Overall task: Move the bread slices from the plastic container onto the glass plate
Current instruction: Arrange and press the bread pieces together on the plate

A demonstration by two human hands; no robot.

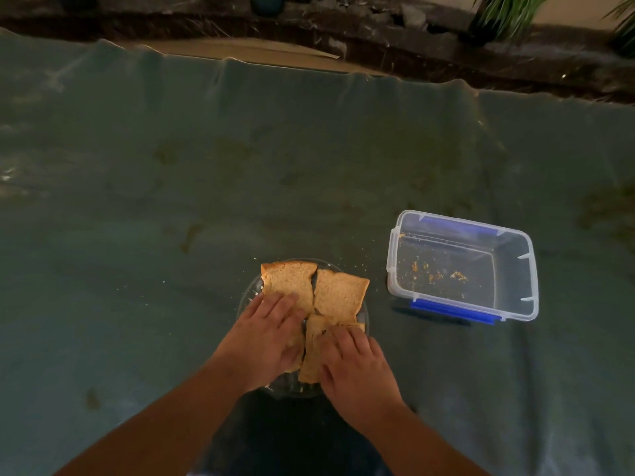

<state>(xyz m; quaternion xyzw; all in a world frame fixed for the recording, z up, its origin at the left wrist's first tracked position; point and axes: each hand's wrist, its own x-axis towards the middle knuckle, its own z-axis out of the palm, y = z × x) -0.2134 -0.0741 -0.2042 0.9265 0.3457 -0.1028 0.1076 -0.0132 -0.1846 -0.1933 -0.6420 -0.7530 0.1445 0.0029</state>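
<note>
Brown bread slices lie on the glass plate [249,293] at the near middle of the cloth. One slice [288,280] is at the far left of the plate, another [340,292] at the far right, and a third [312,352] sits nearer me between my hands. My left hand [271,334] rests flat, fingers spread, on the left slices. My right hand [354,365] presses its fingers on the near slice. The clear plastic container [515,304] with blue clips stands to the right, holding only crumbs.
A grey-green cloth [240,166] covers the surface. Crumbs are scattered around the plate. Beyond the cloth's far edge are a cardboard sheet [261,53], a dark stone ledge, and plants [505,15] at the far right.
</note>
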